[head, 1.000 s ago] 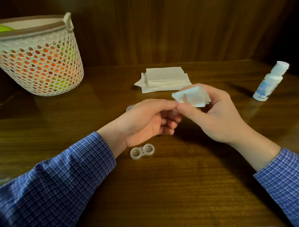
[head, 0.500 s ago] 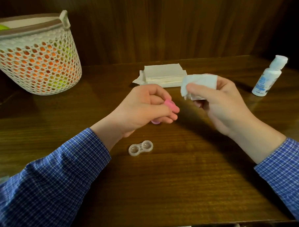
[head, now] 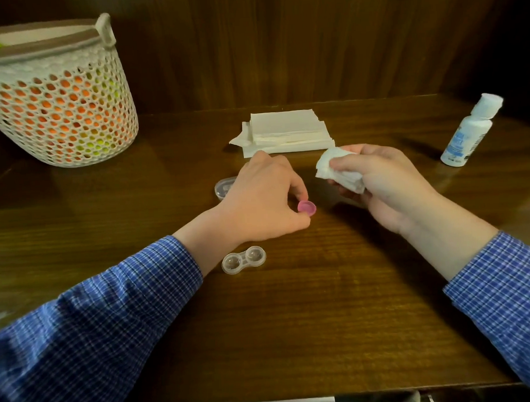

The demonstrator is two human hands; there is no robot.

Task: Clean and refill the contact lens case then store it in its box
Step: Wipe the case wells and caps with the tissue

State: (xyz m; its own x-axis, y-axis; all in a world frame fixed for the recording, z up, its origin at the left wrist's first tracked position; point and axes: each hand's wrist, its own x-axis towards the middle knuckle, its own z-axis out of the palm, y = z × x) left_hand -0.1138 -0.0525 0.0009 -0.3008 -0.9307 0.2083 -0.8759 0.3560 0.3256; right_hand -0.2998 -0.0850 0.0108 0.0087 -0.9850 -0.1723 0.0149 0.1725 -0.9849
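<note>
A clear two-well contact lens case [head: 244,259] lies open on the wooden table, just in front of my left wrist. My left hand [head: 265,200] pinches a small pink cap [head: 307,207] low over the table, hollow side up. My right hand [head: 381,186] is closed around a crumpled white tissue [head: 337,170] to the right of the cap. A clear plastic box [head: 224,187] shows partly behind my left hand. The white solution bottle [head: 469,131] stands at the far right.
A stack of white tissues [head: 285,133] lies at the back centre. A white mesh basket [head: 52,97] holding orange and green things stands at the back left. The table's front edge [head: 266,401] runs along the bottom.
My hands have come apart. The left hand has lowered the pink cap toward the table, and the right hand has drawn the tissue away to the right.
</note>
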